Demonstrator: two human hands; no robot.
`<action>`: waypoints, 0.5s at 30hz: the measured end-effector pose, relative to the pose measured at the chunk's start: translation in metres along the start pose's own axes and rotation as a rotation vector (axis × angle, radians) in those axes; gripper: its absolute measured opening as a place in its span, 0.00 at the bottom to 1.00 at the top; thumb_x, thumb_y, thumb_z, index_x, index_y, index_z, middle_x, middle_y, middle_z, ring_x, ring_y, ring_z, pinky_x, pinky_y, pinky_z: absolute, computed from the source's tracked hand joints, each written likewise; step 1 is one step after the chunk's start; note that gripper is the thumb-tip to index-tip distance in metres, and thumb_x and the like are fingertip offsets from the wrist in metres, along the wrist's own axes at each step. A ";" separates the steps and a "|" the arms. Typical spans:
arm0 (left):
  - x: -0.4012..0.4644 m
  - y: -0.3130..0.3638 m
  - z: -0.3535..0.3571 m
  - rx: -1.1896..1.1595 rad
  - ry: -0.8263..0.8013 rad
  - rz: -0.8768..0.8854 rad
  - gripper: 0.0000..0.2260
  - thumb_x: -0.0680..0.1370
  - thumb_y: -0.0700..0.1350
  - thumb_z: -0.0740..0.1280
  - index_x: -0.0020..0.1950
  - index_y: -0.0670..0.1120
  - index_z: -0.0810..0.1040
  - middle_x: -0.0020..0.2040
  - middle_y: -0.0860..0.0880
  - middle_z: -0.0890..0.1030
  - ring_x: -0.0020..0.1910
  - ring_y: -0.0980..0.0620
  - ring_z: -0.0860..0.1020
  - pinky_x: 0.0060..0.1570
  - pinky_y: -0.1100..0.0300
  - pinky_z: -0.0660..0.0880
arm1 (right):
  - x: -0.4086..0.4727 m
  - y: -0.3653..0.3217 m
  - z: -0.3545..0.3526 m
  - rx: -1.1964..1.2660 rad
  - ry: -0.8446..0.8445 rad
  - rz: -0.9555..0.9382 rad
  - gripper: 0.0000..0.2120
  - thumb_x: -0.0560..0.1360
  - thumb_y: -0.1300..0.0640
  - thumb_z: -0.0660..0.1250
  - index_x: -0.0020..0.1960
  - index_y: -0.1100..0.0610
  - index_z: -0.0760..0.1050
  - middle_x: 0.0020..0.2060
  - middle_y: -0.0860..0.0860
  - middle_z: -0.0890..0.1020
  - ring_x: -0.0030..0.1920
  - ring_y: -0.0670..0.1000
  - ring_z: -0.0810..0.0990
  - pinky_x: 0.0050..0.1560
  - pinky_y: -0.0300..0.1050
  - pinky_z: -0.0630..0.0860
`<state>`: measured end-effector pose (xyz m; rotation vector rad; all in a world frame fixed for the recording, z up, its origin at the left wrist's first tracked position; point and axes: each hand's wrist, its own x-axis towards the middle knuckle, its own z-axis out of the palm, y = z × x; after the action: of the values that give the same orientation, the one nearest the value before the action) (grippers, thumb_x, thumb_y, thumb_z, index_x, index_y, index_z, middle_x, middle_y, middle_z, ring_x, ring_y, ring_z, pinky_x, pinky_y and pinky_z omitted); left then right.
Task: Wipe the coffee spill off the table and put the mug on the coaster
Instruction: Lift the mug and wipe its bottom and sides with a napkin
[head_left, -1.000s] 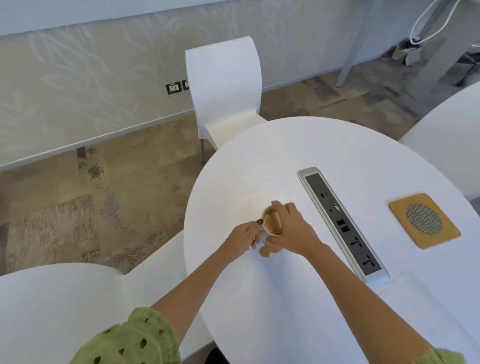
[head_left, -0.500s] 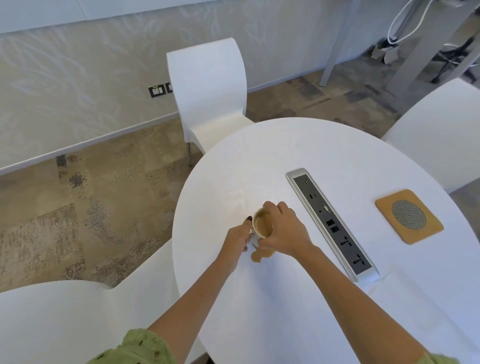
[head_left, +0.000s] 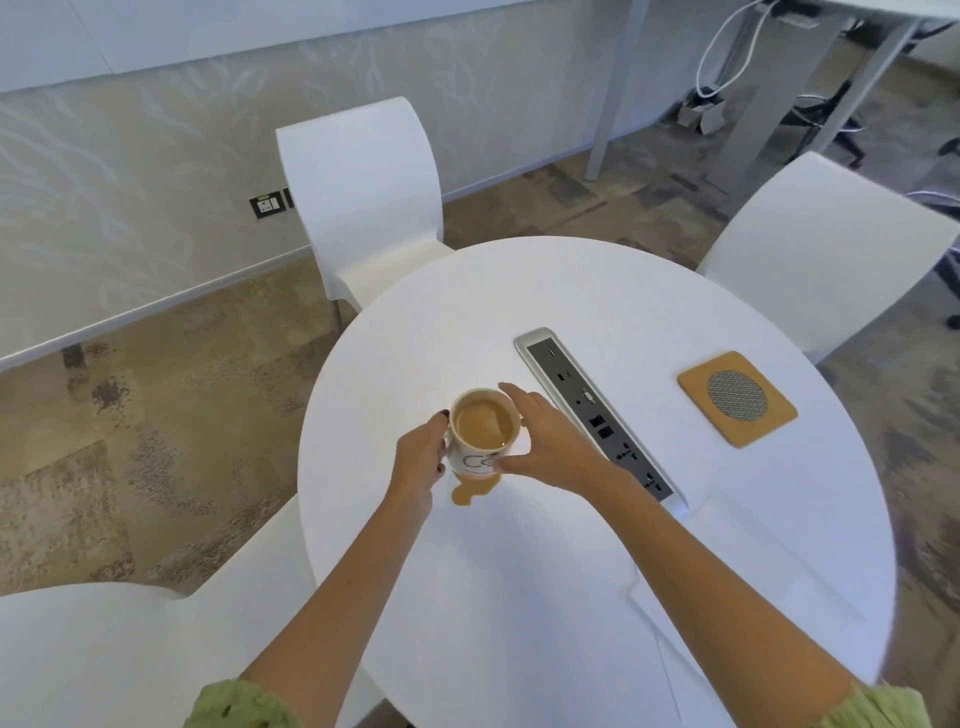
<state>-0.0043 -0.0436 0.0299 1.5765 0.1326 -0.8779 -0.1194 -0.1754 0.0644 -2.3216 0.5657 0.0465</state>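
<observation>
Both hands, left hand (head_left: 418, 457) and right hand (head_left: 545, 441), grasp the mug (head_left: 480, 434), partly hiding the spill (head_left: 470, 491).

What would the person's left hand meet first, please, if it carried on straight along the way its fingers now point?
The left hand already grips the white ceramic mug of milky coffee, so the mug comes first. Beyond it lie the right hand's fingers, though depth is unclear.

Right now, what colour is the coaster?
Tan coaster with a grey mesh circle; head view.
</observation>
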 end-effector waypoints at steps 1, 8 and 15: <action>-0.002 -0.001 0.001 -0.006 0.002 -0.002 0.05 0.74 0.46 0.64 0.42 0.46 0.72 0.33 0.49 0.64 0.33 0.51 0.63 0.35 0.59 0.62 | -0.008 0.007 -0.001 0.022 0.014 0.024 0.43 0.67 0.53 0.75 0.75 0.51 0.54 0.65 0.52 0.69 0.63 0.52 0.70 0.61 0.51 0.71; -0.014 -0.009 0.011 -0.058 0.002 0.023 0.04 0.74 0.46 0.65 0.41 0.47 0.74 0.31 0.52 0.66 0.29 0.54 0.63 0.30 0.61 0.60 | -0.081 0.087 -0.003 0.148 0.180 0.309 0.28 0.72 0.55 0.72 0.68 0.54 0.67 0.56 0.49 0.73 0.52 0.48 0.74 0.50 0.35 0.67; -0.024 -0.020 0.026 -0.069 0.046 0.046 0.04 0.72 0.46 0.65 0.38 0.50 0.76 0.29 0.53 0.67 0.25 0.56 0.63 0.29 0.62 0.59 | -0.160 0.191 -0.024 -0.091 0.280 0.612 0.17 0.73 0.61 0.69 0.60 0.63 0.74 0.58 0.61 0.77 0.58 0.60 0.76 0.60 0.50 0.69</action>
<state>-0.0438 -0.0531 0.0296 1.5299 0.1578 -0.7934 -0.3459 -0.2512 -0.0121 -2.1688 1.4242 0.0348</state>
